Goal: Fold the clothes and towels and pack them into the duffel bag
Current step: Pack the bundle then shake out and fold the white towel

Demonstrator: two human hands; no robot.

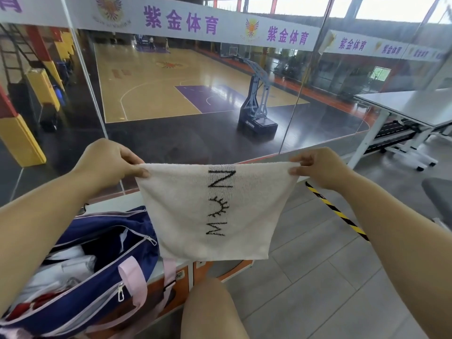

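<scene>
A white towel [186, 211] with black embroidered letters hangs in the air in front of me, doubled over and stretched flat. My left hand [107, 162] pinches its top left corner and my right hand [320, 167] pinches its top right corner. Below and to the left lies the navy duffel bag [102, 272] with pink straps. Its zip stands wide and white and red folded clothes show inside. The bag rests on a low white-topped cabinet [156, 272]; the towel's lower edge hangs just above and right of the bag's far end.
A glass wall [195, 106] stands right behind the cabinet, with a basketball court beyond it. A white folding table [415, 106] is at the right. Yellow-black tape [337, 211] crosses the grey tiled floor. My bare knee [210, 311] is at the bottom centre.
</scene>
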